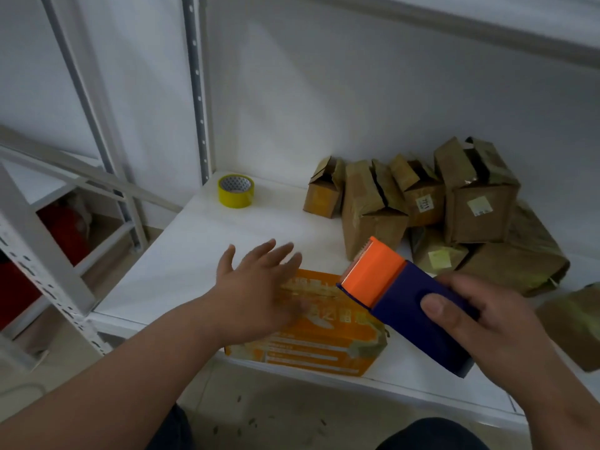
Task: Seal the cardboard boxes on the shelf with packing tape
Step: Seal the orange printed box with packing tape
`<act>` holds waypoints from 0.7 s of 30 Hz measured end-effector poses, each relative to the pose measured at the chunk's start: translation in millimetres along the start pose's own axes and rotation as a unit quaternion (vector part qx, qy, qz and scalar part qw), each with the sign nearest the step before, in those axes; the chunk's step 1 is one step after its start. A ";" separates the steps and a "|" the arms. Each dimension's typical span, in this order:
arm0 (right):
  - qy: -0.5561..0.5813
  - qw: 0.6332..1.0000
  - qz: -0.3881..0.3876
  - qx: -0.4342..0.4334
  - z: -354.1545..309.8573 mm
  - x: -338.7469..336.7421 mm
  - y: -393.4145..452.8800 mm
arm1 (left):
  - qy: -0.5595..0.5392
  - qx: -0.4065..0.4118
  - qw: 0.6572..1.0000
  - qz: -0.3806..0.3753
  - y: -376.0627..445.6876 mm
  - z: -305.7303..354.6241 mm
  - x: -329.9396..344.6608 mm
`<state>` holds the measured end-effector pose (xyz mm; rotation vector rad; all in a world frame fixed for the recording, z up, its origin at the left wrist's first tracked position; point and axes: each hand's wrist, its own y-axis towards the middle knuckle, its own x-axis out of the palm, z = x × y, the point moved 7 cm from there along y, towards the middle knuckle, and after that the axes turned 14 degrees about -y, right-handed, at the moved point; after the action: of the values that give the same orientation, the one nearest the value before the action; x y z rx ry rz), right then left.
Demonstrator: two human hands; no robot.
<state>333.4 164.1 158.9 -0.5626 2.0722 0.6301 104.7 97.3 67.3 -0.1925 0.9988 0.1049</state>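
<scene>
On the white shelf (pixel 181 264), one yellow tape roll (pixel 236 190) sits at rear left. My left hand (pixel 256 287), fingers spread flat, rests over one orange box (pixel 311 332) at the front edge. My right hand (pixel 496 323) grips one blue-and-orange tape dispenser (pixel 406 300), partly blocking a pile of about seven brown cardboard boxes (pixel 454 209) at rear right.

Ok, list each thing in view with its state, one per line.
left hand: open, fingers spread over the orange box
right hand: gripping the tape dispenser
tape dispenser: held above the shelf, orange end toward the boxes
orange box: lying flat at the shelf's front edge
yellow tape roll: lying flat, untouched
brown boxes: piled at the back, several flaps open
</scene>
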 end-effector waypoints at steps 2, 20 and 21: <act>-0.004 1.000 0.000 -0.007 -2.7 -1.3 0.7 | -0.162 -0.004 0.984 0.069 -7.0 10.5 -20.6; -0.041 0.995 -0.065 -0.061 -32.1 14.5 16.2 | -0.604 -0.057 0.795 0.013 -24.1 27.5 -42.0; -0.046 0.995 -0.066 -0.064 -33.3 15.4 17.6 | -0.603 -0.057 0.796 0.017 -25.3 26.2 -43.9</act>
<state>294.5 154.6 166.2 -0.7261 1.9010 0.7015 107.2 78.1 120.9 -0.1696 -0.2952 0.2778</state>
